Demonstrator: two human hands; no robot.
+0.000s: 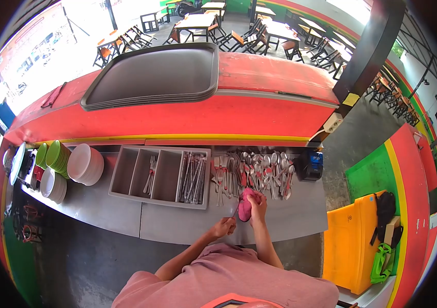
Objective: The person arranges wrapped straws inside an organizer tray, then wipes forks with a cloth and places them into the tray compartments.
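Note:
Near the front of the metal counter, my left hand (223, 227) is closed round the lower end of a thin metal piece of cutlery (237, 208). Its upper end meets a pink cloth (245, 206), so I cannot tell whether it is a spoon, fork or knife. My right hand (257, 206) grips this bunched cloth just right of the left hand. Beyond both hands lie loose forks (220, 178) and a pile of spoons (272, 172). To their left is a grey cutlery tray (171, 203); a few forks (151, 174) and a bundle of slim silver cutlery (193, 177) occupy separate compartments.
White bowls (85, 164) and green bowls (57, 157) are stacked at the counter's left. A dark box (310, 165) stands at its right end. Black serving trays (152, 77) rest on the red ledge (275, 115) behind. A yellow bin (349, 241) is at right.

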